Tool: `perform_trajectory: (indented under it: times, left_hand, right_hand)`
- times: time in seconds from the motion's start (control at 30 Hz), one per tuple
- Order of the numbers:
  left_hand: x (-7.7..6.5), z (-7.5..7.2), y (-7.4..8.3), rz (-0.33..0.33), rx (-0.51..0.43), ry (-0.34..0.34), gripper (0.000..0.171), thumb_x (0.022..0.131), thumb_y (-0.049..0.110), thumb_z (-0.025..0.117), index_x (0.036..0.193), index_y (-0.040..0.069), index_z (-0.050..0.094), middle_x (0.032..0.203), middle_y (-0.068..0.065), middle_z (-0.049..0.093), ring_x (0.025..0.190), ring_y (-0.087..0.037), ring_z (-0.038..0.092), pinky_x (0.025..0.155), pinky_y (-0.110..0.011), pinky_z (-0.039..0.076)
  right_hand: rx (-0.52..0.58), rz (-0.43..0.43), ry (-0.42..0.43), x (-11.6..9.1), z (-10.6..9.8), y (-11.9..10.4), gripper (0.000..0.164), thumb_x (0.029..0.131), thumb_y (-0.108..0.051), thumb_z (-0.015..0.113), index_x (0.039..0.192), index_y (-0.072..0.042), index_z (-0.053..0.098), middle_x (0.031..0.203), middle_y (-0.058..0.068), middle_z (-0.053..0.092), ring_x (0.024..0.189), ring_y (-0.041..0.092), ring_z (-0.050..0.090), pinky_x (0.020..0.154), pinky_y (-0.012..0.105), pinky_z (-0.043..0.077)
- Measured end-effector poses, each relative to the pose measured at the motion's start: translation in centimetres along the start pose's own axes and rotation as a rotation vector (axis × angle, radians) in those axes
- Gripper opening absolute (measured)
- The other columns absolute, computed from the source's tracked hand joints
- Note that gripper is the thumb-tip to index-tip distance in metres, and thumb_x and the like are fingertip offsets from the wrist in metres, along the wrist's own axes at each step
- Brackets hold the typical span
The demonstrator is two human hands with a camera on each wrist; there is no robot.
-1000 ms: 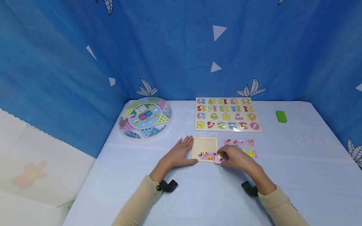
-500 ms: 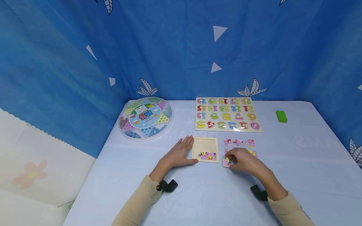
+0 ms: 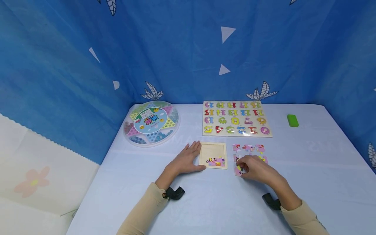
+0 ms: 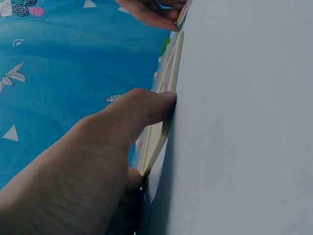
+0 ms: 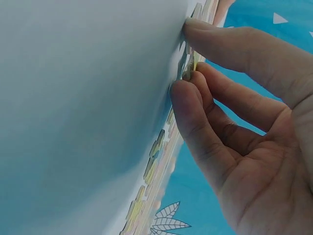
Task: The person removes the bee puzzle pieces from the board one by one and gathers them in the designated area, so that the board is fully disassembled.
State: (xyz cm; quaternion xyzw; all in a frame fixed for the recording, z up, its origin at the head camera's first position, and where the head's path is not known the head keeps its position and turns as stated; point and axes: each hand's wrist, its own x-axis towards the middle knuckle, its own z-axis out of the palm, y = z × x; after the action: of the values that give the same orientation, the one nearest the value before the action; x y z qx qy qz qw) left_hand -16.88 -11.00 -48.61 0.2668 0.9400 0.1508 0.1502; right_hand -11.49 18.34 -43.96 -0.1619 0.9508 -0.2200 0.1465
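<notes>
My left hand (image 3: 185,161) lies along the left side of a small wooden puzzle tray (image 3: 212,150), fingers extended and thumb at its front edge. Seen from the left wrist, the thumb (image 4: 159,105) presses that edge. Joined pink and yellow jigsaw pieces (image 3: 215,162) sit in the tray's lower right part. To the right of the tray, my right hand (image 3: 256,168) pinches a pink jigsaw piece (image 3: 237,172) low over the table, its far side hidden by the fingers. Rows of loose jigsaw pieces (image 3: 248,148) lie just beyond, some partly covered by this hand.
Behind the tray lies a wooden number board (image 3: 237,119). A round Chinese checkers set (image 3: 151,124) with coloured beads is at the back left. One green block (image 3: 292,120) rests at the back right. Blue curtain (image 3: 176,49) closes off the far side.
My right hand has carried the pink jigsaw piece from the tray's lower right corner rightward to the front of the loose pieces. My left hand has stayed put on the tray.
</notes>
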Motion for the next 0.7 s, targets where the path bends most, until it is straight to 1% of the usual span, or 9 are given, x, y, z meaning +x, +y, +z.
perform_trajectory:
  times: [0.2, 0.43, 0.7]
  left_hand:
    - [0.01, -0.01, 0.01, 0.0, 0.001, -0.004, 0.099, 0.086, 0.065, 0.056, 0.156, 0.009, 0.014, 0.165, -0.002, 0.008, 0.154, -0.016, 0.004, 0.126, -0.039, 0.007]
    - [0.04, 0.02, -0.07, 0.003, -0.005, 0.0, 0.099, 0.086, 0.065, 0.056, 0.156, 0.008, 0.015, 0.165, -0.002, 0.009, 0.154, -0.016, 0.004, 0.126, -0.039, 0.007]
    - [0.05, 0.02, -0.08, -0.002, 0.005, -0.002, 0.099, 0.086, 0.065, 0.056, 0.156, 0.009, 0.014, 0.166, -0.002, 0.009, 0.154, -0.015, 0.003, 0.126, -0.038, 0.007]
  right_hand:
    - [-0.009, 0.005, -0.009, -0.05, -0.08, 0.03, 0.034, 0.071, -0.009, 0.085, 0.102, -0.004, 0.073, 0.078, -0.004, 0.06, 0.072, 0.01, 0.05, 0.062, 0.021, 0.048]
    - [-0.003, -0.026, -0.012, -0.17, -0.33, 0.13, 0.035, 0.072, -0.008, 0.084, 0.104, -0.003, 0.072, 0.082, -0.003, 0.062, 0.074, 0.01, 0.051, 0.062, 0.022, 0.049]
    - [-0.003, -0.006, -0.01, -0.14, -0.27, 0.13, 0.036, 0.071, -0.008, 0.084, 0.105, -0.003, 0.072, 0.081, -0.003, 0.061, 0.074, 0.011, 0.051, 0.062, 0.022, 0.048]
